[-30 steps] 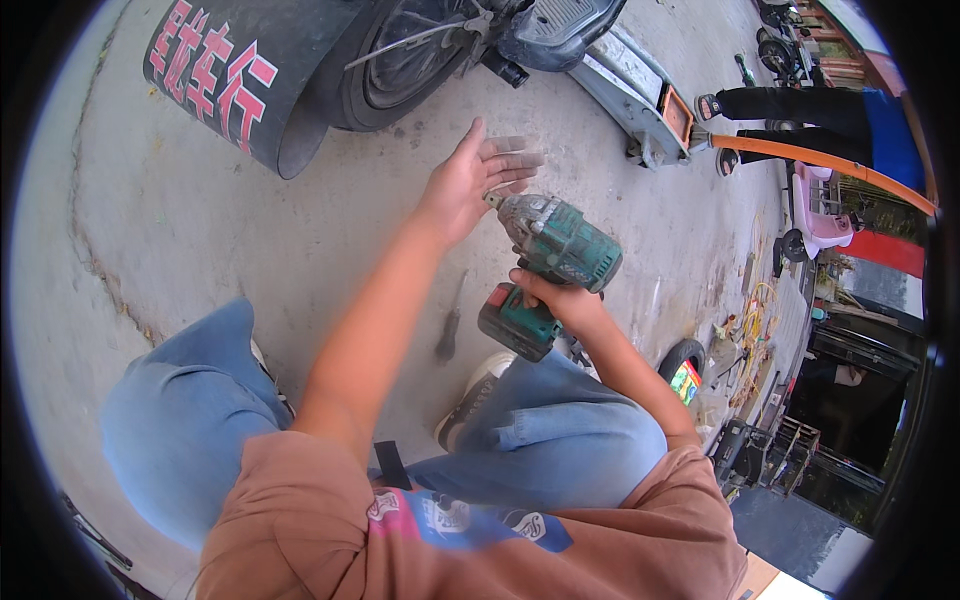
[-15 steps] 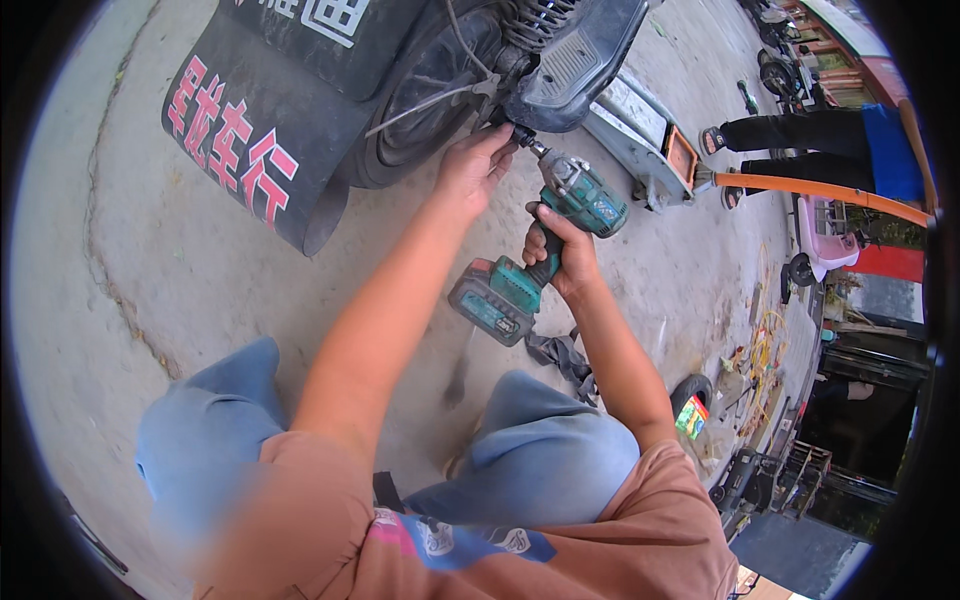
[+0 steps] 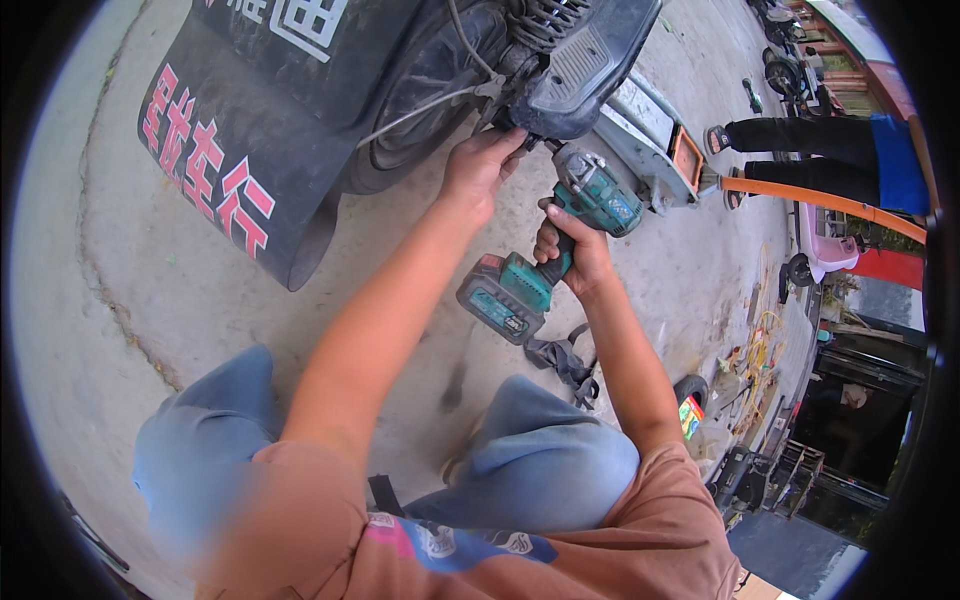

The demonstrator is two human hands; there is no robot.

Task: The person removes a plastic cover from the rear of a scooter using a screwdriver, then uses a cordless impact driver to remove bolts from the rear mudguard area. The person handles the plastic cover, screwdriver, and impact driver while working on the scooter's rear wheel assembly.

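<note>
My right hand [image 3: 580, 248] is wrapped around the handle of a teal and black cordless impact wrench [image 3: 605, 200]. The wrench's battery pack [image 3: 500, 305] points back toward my knees, and its nose reaches up to the underside of the vehicle beside the rear wheel [image 3: 425, 115]. My left hand [image 3: 478, 172] is there too, thumb and fingers pinched together close to the wrench's tip. Whatever those fingers hold is hidden by the hand and the dark parts around it. A coil spring [image 3: 548, 22] and a ribbed black footrest [image 3: 578, 75] sit just above.
A black mud flap [image 3: 215, 140] with pink lettering hangs left of the wheel. Right of it stands a grey metal jack [image 3: 655, 140] with an orange handle [image 3: 825, 200], near a standing person's legs [image 3: 800, 150]. A dark strap [image 3: 560, 360] lies on the concrete by my knee.
The wrench's nose has moved in closer under the vehicle, so less of its shiny socket end shows. My left hand stays pinched beside it. The whole view has shifted slightly.
</note>
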